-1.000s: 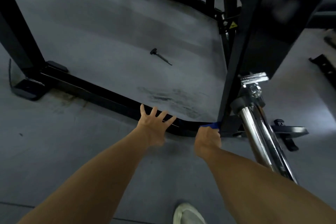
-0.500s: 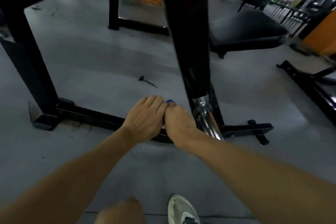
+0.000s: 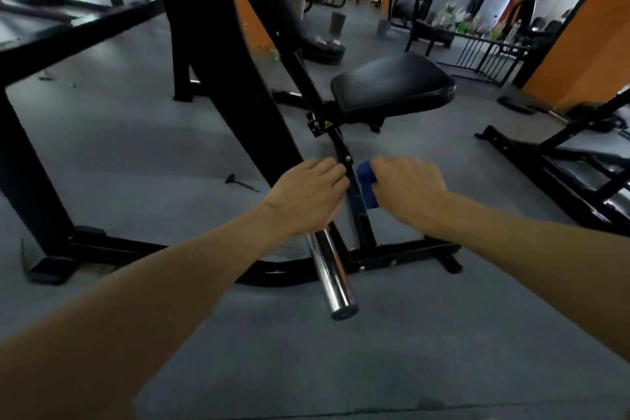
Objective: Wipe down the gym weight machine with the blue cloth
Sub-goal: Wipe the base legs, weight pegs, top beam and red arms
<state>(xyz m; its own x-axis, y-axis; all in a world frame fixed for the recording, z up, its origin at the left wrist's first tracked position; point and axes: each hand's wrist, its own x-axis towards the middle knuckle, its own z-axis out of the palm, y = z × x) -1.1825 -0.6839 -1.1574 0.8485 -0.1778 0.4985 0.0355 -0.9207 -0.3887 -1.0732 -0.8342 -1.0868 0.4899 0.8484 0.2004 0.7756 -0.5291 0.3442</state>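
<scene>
While my right hand (image 3: 407, 189) is curled tight around the bunched blue cloth (image 3: 367, 186), I see the cloth pressed against the right side of the thin black upright post (image 3: 354, 201) of the gym weight machine (image 3: 218, 85). My left hand (image 3: 308, 196) sits just across that post, fingers curled over the top end of the chrome bar (image 3: 330, 276), which slopes down from under the palm toward me. Only the post separates the two hands. Beyond the right hand, the black padded seat (image 3: 392, 85) juts out from the post, and a small yellow warning label (image 3: 328, 124) sits on its bracket. Below both hands the curved black base rail (image 3: 283, 271) lies on the grey floor (image 3: 136, 153). Left of my left hand a small black pin (image 3: 238, 182) lies loose on the floor. Far right of the right hand, another black frame (image 3: 559, 164) stands well apart.
</scene>
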